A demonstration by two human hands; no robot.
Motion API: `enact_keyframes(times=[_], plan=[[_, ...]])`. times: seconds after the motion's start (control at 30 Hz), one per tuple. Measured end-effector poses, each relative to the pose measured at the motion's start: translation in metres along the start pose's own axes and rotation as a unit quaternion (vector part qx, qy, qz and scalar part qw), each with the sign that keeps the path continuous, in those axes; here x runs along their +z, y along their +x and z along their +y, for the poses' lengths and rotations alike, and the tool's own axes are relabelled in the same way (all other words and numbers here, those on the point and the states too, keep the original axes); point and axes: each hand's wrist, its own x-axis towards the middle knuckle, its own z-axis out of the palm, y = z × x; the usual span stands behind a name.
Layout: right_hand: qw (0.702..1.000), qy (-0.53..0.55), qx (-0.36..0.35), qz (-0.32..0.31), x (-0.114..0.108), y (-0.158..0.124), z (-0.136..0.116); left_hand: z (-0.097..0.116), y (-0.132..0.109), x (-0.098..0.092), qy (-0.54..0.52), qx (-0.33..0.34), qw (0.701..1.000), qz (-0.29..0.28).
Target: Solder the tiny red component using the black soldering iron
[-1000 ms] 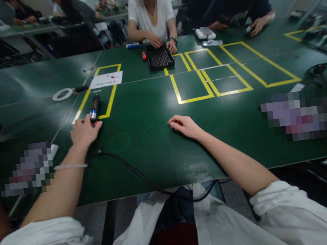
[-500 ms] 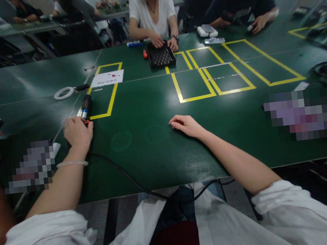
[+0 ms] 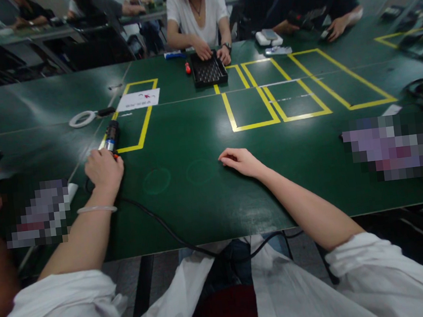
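Note:
My left hand [image 3: 103, 168] is wrapped round a black cylindrical tool [image 3: 111, 134] with a silver and blue band and a bit of orange by the fingers. The tool lies on the green table, its far end pointing away from me; the palm hides its near part. A black cable [image 3: 158, 223] runs from near that hand across the table edge. My right hand [image 3: 240, 161] rests on the table, fingers curled together with nothing visible in them. Two faint rings mark the tabletop between my hands.
Yellow tape outlines [image 3: 255, 126] mark the table [image 3: 202, 210]. A white paper [image 3: 138, 99] and a white cable coil [image 3: 82, 120] lie beyond my left hand. Blurred-out items flank me. Across, a person's hands work at a black tray [image 3: 210, 81]; a co-worker's hand is at far left.
My left hand has shifted very slightly to the right, still on the tool. My right hand stays where it was.

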Motion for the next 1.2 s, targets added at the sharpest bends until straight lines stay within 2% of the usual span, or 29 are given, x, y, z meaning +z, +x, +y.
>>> enact_keyframes(times=[0.17, 0.53, 0.63, 0.77, 0.87, 0.97, 1.0, 1.03, 1.1, 1.13, 1.2], plan=[[1.0, -0.001, -0.003, -0.006, 0.001, 0.0, 0.003, -0.001, 0.001, -0.002, 0.008, -0.016, 1.0, -0.002], [1.0, -0.008, -0.007, -0.007, 0.001, 0.0, 0.002, -0.009, 0.005, 0.006, 0.077, 0.008, 0.997, 0.027], [1.0, -0.007, -0.002, -0.009, 0.001, 0.0, 0.001, -0.018, 0.015, 0.004, 0.042, -0.048, 0.998, 0.001], [1.0, -0.01, -0.001, -0.011, 0.001, -0.001, 0.001, -0.036, 0.036, -0.001, -0.059, -0.142, 0.987, -0.044], [1.0, -0.014, -0.001, -0.011, 0.001, -0.001, 0.001, -0.034, 0.042, -0.008, -0.104, -0.151, 0.983, -0.004], [1.0, -0.01, -0.003, -0.013, 0.001, -0.001, 0.002, -0.001, 0.029, -0.019, -0.209, -0.06, 0.972, 0.092], [1.0, -0.008, -0.003, -0.013, 0.001, -0.001, 0.002, 0.018, 0.02, -0.024, -0.282, -0.006, 0.954, 0.107], [1.0, -0.006, -0.003, -0.013, 0.001, -0.001, 0.003, 0.038, 0.009, -0.029, -0.374, 0.023, 0.922, 0.097], [1.0, 0.002, 0.0, -0.01, 0.001, -0.001, 0.003, 0.084, -0.015, -0.039, -0.504, 0.074, 0.86, 0.018], [1.0, 0.007, 0.001, -0.009, 0.001, -0.002, 0.002, 0.107, -0.027, -0.043, -0.536, 0.095, 0.839, -0.025], [1.0, 0.022, 0.006, -0.008, 0.0, -0.002, 0.003, 0.147, -0.05, -0.048, -0.556, 0.131, 0.814, -0.106]])
